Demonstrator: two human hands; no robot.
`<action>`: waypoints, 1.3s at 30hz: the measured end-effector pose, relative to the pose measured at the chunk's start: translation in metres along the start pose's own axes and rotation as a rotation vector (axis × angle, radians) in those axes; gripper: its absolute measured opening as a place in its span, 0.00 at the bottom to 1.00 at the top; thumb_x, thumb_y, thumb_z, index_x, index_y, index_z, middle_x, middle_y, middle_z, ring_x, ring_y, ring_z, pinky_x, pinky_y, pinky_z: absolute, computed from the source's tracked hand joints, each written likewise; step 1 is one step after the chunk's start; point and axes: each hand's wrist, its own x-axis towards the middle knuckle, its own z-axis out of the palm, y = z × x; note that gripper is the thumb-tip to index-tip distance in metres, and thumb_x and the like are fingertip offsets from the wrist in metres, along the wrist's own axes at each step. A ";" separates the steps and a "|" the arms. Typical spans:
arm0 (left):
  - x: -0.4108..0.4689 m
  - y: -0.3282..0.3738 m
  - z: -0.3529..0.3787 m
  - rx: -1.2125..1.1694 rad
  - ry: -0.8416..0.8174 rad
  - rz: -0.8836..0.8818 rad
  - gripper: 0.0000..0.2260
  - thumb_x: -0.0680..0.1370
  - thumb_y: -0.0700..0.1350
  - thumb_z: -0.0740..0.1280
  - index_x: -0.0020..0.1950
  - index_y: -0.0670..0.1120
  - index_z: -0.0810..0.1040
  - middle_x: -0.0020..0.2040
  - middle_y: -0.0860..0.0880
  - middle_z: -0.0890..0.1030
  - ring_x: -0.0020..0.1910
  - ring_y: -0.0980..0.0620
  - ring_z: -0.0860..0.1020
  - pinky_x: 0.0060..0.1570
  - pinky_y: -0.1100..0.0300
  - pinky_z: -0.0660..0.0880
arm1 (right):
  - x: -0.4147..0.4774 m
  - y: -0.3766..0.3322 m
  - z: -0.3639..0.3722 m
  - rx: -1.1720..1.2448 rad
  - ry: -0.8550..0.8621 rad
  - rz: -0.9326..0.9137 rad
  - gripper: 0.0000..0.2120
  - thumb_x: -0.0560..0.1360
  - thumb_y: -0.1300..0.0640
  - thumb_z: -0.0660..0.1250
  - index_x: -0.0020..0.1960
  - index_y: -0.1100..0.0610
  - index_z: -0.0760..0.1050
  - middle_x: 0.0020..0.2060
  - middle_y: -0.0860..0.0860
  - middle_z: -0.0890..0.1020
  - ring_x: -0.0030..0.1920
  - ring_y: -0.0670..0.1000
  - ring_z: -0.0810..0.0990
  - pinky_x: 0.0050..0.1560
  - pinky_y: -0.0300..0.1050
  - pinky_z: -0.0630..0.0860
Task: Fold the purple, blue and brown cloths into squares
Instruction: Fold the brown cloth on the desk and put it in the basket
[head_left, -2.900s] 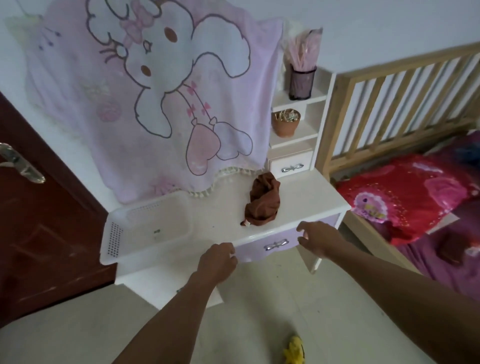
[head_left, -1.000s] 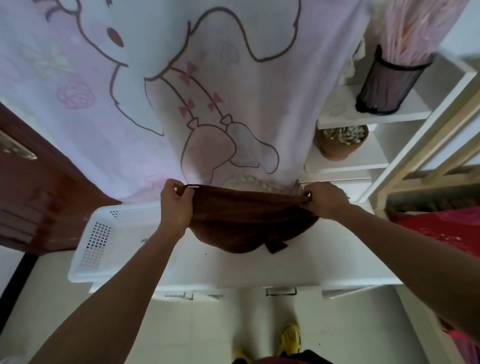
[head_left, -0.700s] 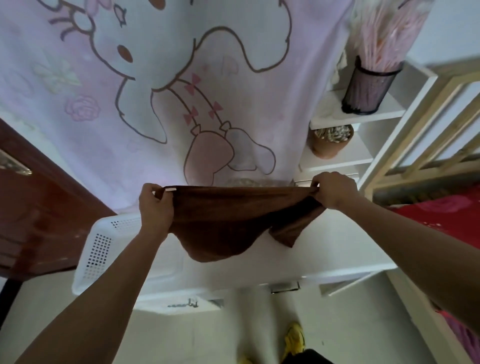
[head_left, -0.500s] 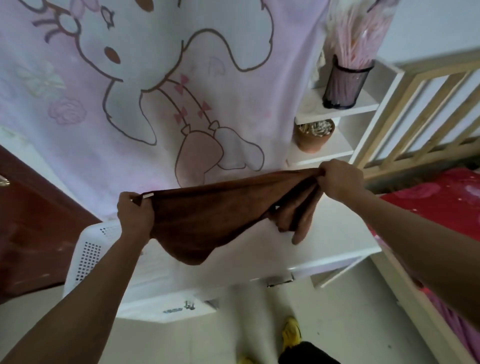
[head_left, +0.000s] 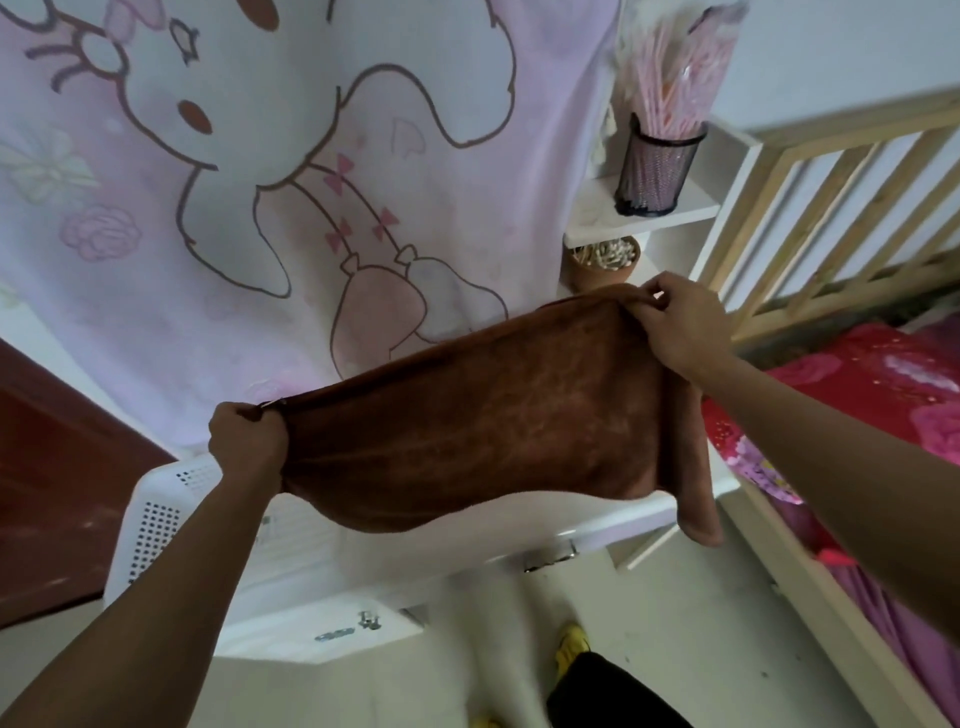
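The brown cloth (head_left: 483, 421) hangs spread in the air above the white dresser top (head_left: 524, 535). My left hand (head_left: 248, 439) grips its upper left corner in a fist. My right hand (head_left: 683, 325) pinches the upper right corner, held higher than the left. The top edge runs taut and slanted between both hands. A loose flap of the cloth dangles below my right wrist. No purple or blue folding cloth is in view.
A white perforated basket (head_left: 156, 519) sits on the dresser's left end. A pink cartoon blanket (head_left: 291, 171) hangs behind. Shelves at right carry a black mesh cup (head_left: 657, 174) and a brown pot (head_left: 602, 262). A wooden bed frame (head_left: 831, 208) with red bedding stands at right.
The brown cloth went from a crumpled heap on the dresser into both hands. It has since opened out wider and flatter, with my right hand rising and my left hand dropping.
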 end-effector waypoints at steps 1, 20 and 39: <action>0.001 -0.001 0.006 0.030 -0.018 -0.001 0.12 0.75 0.41 0.62 0.54 0.36 0.77 0.51 0.36 0.80 0.53 0.35 0.78 0.52 0.49 0.75 | 0.004 0.007 0.007 -0.058 -0.047 0.018 0.13 0.75 0.44 0.65 0.49 0.53 0.78 0.47 0.55 0.82 0.52 0.59 0.78 0.46 0.49 0.72; 0.020 -0.018 0.151 0.243 -0.071 -0.173 0.12 0.78 0.41 0.58 0.57 0.40 0.75 0.55 0.36 0.79 0.57 0.36 0.75 0.57 0.48 0.72 | 0.040 0.106 0.176 -0.409 -0.664 -0.031 0.18 0.78 0.46 0.60 0.67 0.48 0.72 0.59 0.54 0.80 0.57 0.58 0.79 0.55 0.51 0.74; -0.079 -0.150 0.141 0.997 -0.807 0.176 0.17 0.77 0.47 0.61 0.66 0.51 0.72 0.61 0.45 0.70 0.61 0.43 0.70 0.55 0.50 0.74 | -0.093 0.070 0.224 -0.475 -1.172 -0.357 0.22 0.76 0.50 0.63 0.68 0.49 0.66 0.62 0.53 0.68 0.63 0.57 0.69 0.56 0.52 0.75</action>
